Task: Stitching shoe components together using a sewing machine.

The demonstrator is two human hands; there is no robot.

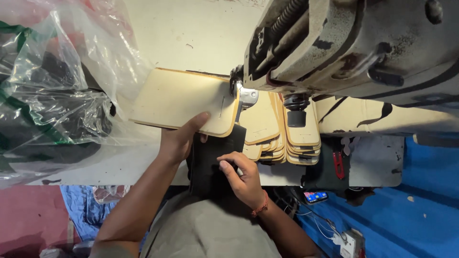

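A tan, rounded-corner leather-like panel (181,100) lies on the worktable (201,38) with its right edge under the head of a worn sewing machine (354,48). My left hand (184,136) presses on the panel's near edge, thumb on top. My right hand (241,174) rests on a dark piece of material (210,162) that hangs over the table's front edge below the panel; a red thread band circles that wrist. The needle area is partly hidden by the machine head.
A stack of several similar tan panels (287,138) sits under the machine arm to the right. Clear plastic bags (52,91) with dark goods fill the left. Red-handled snips (338,165), a blue tarp (420,200) and a white power adapter (349,243) lie right.
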